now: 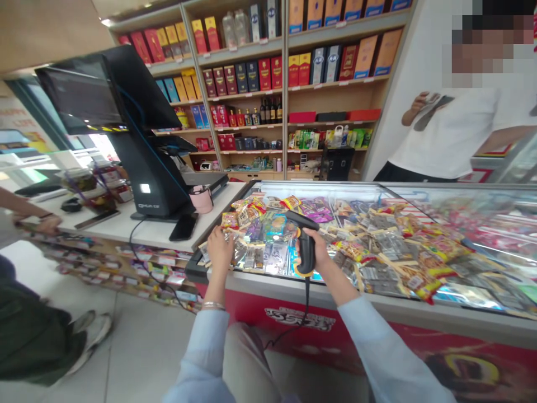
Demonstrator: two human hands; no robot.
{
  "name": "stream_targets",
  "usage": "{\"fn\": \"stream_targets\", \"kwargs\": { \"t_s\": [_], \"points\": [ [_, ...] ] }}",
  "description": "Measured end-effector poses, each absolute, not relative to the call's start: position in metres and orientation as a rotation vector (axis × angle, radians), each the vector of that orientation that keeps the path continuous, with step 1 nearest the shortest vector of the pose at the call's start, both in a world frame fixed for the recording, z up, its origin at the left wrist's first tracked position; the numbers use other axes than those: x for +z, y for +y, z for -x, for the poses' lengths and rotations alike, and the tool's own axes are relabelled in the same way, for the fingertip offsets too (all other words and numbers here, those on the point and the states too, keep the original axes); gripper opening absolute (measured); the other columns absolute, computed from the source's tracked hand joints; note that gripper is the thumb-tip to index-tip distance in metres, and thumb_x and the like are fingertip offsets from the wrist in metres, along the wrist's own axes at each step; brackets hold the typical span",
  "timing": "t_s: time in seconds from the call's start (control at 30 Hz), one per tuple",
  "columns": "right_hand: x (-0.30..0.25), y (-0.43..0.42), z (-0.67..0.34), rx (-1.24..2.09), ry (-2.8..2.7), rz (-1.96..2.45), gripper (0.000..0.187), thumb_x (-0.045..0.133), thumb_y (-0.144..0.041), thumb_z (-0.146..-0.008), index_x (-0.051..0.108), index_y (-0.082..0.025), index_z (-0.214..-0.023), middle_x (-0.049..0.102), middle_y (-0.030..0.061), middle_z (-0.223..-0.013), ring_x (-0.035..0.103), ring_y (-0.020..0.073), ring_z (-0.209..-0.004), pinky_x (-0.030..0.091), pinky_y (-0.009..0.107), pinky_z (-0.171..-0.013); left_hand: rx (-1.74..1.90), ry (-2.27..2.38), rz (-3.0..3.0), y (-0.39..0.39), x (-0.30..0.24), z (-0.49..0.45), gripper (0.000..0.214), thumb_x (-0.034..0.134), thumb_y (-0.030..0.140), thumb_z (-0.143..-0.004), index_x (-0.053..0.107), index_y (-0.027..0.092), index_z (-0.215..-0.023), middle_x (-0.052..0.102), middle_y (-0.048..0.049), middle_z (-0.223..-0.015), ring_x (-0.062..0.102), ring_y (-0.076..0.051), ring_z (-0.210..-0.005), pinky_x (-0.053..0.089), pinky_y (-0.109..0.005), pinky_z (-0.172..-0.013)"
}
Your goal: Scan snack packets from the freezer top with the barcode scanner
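Observation:
My right hand (322,253) is wrapped round the handle of a black and yellow barcode scanner (308,252), whose head points left over the packets. A cable hangs from the handle down the freezer's front. My left hand (220,247) is at the left end of the glass top, its fingers curled on a small clear snack packet (237,246), partly hidden by the hand. Right of it lie flat grey packets (254,257) and a blue-green packet (274,224). Red and yellow snack bags (251,210) and purple packets (316,208) lie beyond.
More snack bags (436,252) cover the right side of the chest freezer (268,285). On the left counter (218,207) stand a checkout screen (142,140), a pink cup (202,198) and a phone (183,227). One person (453,134) stands across the freezer; another's hand (50,224) rests at far left.

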State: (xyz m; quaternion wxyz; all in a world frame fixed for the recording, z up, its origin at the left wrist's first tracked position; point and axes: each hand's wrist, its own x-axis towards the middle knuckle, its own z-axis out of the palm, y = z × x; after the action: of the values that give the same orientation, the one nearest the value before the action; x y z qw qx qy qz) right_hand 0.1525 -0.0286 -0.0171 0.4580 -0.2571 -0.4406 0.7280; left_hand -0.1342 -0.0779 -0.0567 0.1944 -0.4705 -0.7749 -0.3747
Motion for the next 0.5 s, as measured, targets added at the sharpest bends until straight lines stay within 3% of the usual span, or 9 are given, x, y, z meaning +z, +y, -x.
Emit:
{"fn": "stream_targets", "kwargs": {
  "t_s": [0.2,0.4,0.5],
  "points": [
    [-0.046,-0.019,-0.103,1.979,-1.085,0.707,0.034,0.056,-0.052,-0.070,0.061,-0.019,-0.067,0.056,0.0010,-0.042,0.047,0.0126,-0.034,0.036,0.022,-0.033,-0.733,-2.371,1.209,-0.082,-0.073,0.140,0.060,0.061,0.047,-0.078,0.055,0.004,-0.119,0.056,-0.0236,-0.127,0.048,-0.039,-0.117,0.039,-0.048,-0.096],
    [-0.063,-0.017,-0.100,2.056,-1.086,0.806,0.031,0.054,-0.048,-0.075,0.061,-0.018,-0.071,0.056,0.0008,-0.042,0.047,0.0133,-0.033,0.039,0.023,-0.033,-0.870,-2.329,1.209,-0.084,-0.073,0.136,0.050,0.062,0.045,-0.077,0.057,0.012,-0.115,0.064,-0.0155,-0.110,0.049,-0.034,-0.113,0.038,-0.046,-0.095],
    [-0.063,-0.019,-0.100,2.073,-1.093,0.822,0.029,0.051,-0.045,-0.079,0.062,-0.018,-0.072,0.056,0.0007,-0.041,0.047,0.0138,-0.033,0.040,0.024,-0.034,-0.923,-2.289,1.234,-0.084,-0.071,0.133,0.056,0.064,0.040,-0.076,0.052,0.012,-0.122,0.061,-0.0157,-0.112,0.050,-0.033,-0.112,0.038,-0.046,-0.096]
  ]
}}
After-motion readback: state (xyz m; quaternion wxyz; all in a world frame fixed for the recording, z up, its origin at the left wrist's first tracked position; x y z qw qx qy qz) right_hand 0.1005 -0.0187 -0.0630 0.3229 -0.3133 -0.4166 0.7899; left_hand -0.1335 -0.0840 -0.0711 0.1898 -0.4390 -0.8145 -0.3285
